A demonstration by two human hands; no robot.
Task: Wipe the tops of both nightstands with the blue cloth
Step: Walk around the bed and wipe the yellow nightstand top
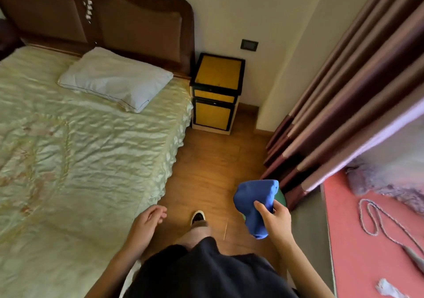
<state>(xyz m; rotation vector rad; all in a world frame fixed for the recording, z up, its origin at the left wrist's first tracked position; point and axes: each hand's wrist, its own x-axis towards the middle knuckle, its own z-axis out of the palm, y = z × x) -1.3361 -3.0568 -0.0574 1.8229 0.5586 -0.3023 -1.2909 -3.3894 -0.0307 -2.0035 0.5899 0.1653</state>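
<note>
One soft, light blue cloth [254, 206] droops from my right hand [275, 219], pinched mid-fold; left hand [146, 222] loose, nightstand [218, 74] well ahead

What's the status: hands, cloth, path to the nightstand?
Right hand gripping cloth; left hand empty, open. Nightstand ahead beside bed, top bare, not yet touched. Floor between clear.

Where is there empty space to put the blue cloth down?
The nightstand top looks bare, bordered by the headboard and the wall. The bed is open from below the pillow to its near edge. The floor strip between bed and curtains is free too. The red surface on the right is crowded with cord and fabric. The cloth is in the right hand.
</note>
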